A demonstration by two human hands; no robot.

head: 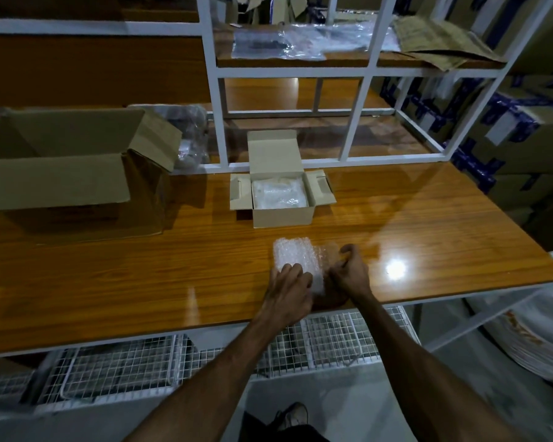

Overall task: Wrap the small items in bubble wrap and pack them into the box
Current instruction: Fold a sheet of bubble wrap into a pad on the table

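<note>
A bundle of bubble wrap [296,254] lies near the front edge of the wooden table [141,275]; whatever is inside it is hidden. My left hand [289,290] presses down on the near side of the wrap with its fingers laid over it. My right hand [348,271] has its fingers curled round the wrap's right edge and pinches it. Behind them stands a small open cardboard box [281,215] with its lid flap up, and a bubble-wrapped bundle [278,194] lies inside it.
A large open carton [61,177] takes up the table's left side, with a plastic bag [189,135] behind it. A white shelf frame [355,122] rises at the back, holding plastic sheets and brown paper. Wire baskets [332,339] hang under the table. Stacked cartons stand at right.
</note>
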